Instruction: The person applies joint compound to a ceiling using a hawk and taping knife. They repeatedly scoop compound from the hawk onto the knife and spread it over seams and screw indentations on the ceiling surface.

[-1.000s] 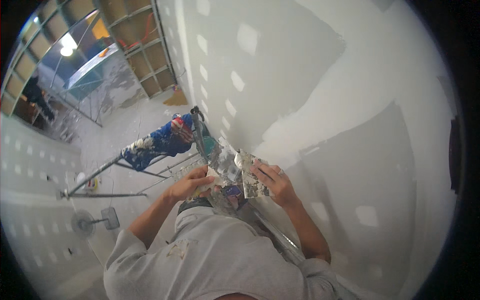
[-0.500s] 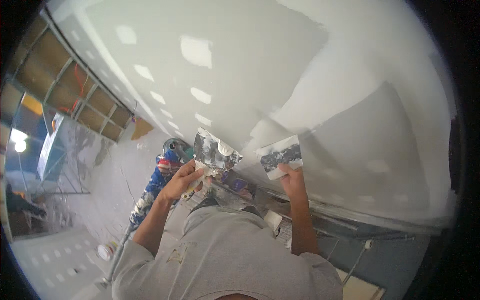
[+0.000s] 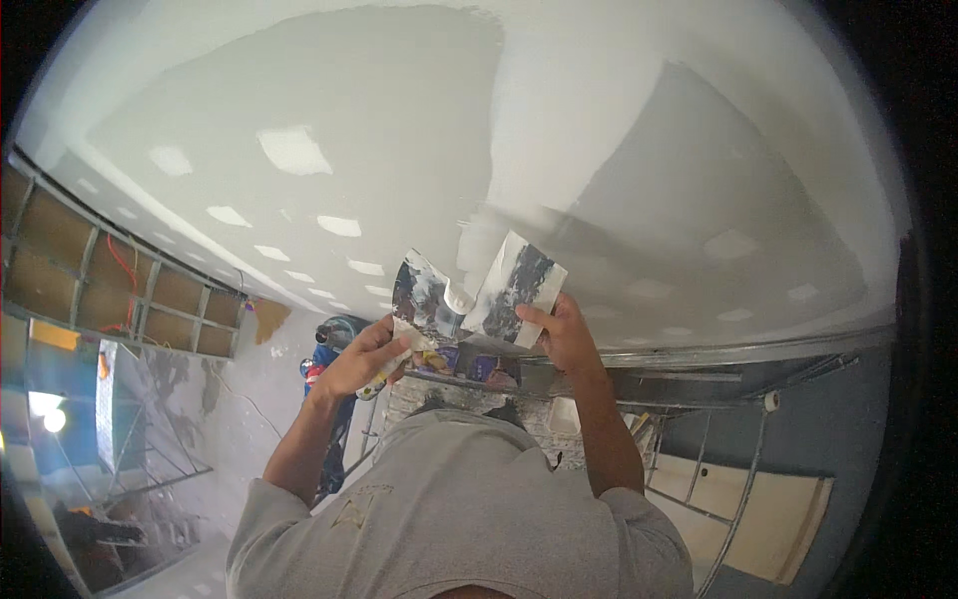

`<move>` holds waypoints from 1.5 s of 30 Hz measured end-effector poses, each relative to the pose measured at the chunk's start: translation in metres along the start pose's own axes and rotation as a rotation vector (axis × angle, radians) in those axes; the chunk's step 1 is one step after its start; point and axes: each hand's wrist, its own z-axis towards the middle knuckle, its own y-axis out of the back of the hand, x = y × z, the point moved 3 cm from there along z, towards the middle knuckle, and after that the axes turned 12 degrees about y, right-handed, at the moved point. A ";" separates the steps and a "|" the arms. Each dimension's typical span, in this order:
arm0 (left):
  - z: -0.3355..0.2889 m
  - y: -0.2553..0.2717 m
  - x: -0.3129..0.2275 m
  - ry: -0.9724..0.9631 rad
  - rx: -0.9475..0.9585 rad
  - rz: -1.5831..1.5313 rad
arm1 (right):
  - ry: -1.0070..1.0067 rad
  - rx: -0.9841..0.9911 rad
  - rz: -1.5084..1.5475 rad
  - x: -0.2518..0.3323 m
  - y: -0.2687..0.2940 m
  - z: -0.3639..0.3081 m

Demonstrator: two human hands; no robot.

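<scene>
My left hand (image 3: 361, 361) is closed around a wide putty knife (image 3: 417, 295), its dark metal blade smeared with white joint compound. A thick white dab of compound (image 3: 458, 299) sits at that blade's right edge. In my right hand (image 3: 565, 337) I grip a second broad putty knife (image 3: 514, 290), tilted, with a dark band across its whitish blade. The two blades are close together at the dab; whether they touch I cannot tell. Both handles are mostly hidden by my fingers. Beyond them rises a grey-green drywall (image 3: 399, 110) with white patches and wide smoothed areas of compound.
Metal scaffold rails (image 3: 738, 504) run at lower right, near a pale board (image 3: 788, 524). A white tray (image 3: 565, 415) lies below my right forearm. Purple packages (image 3: 489, 371) are beneath the knives. At left are a broom (image 3: 267, 319) and metal framing with brown panels (image 3: 115, 290).
My right hand has brought its putty knife left and turned it more upright, close to the left one. My view has turned, so the wall and room appear rotated.
</scene>
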 end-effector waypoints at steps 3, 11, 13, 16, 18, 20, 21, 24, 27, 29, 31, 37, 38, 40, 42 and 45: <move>0.008 0.010 0.011 0.009 0.035 0.057 | 0.017 0.003 -0.060 -0.001 -0.002 -0.002; 0.011 0.024 -0.008 0.084 0.168 0.189 | 0.032 -0.041 0.299 -0.031 0.011 0.004; 0.013 0.032 -0.022 0.102 0.213 0.252 | 0.043 -0.067 0.355 -0.031 0.006 0.008; 0.013 0.037 -0.041 0.128 0.340 0.345 | 0.072 -0.154 0.486 -0.037 -0.001 0.006; 0.010 0.035 -0.056 0.134 0.383 0.344 | 0.107 -0.220 0.557 -0.030 -0.010 0.000; 0.007 0.032 -0.064 0.139 0.432 0.341 | 0.257 -0.241 0.740 -0.009 -0.024 -0.010; 0.008 0.031 -0.063 0.129 0.455 0.210 | 0.290 -0.245 0.731 0.005 -0.036 -0.017; 0.021 0.020 -0.057 0.025 0.530 -0.110 | 0.510 -0.360 0.617 0.060 -0.063 -0.033; 0.026 0.002 -0.051 -0.093 0.485 -0.361 | 0.655 -0.441 0.422 0.083 -0.083 -0.052; 0.031 -0.007 -0.049 -0.175 0.477 -0.351 | 0.642 -0.362 0.169 0.100 -0.089 -0.063; 0.035 -0.008 -0.040 -0.166 0.429 -0.355 | 0.668 -0.374 0.112 0.107 -0.086 -0.067; 0.043 0.031 -0.011 -0.192 0.321 -0.241 | 0.601 -0.355 0.103 0.092 -0.049 -0.077; 0.037 0.038 0.003 -0.146 0.311 -0.257 | 0.568 -0.373 0.194 0.080 -0.033 -0.084; 0.039 0.055 0.010 -0.186 0.241 -0.272 | 0.579 -0.459 0.295 0.068 -0.027 -0.078; 0.040 0.071 0.027 -0.128 0.148 -0.283 | 0.555 -0.510 0.333 0.047 -0.011 -0.076; 0.036 0.084 0.043 -0.051 0.024 -0.311 | 0.550 -0.600 0.401 0.033 0.005 -0.072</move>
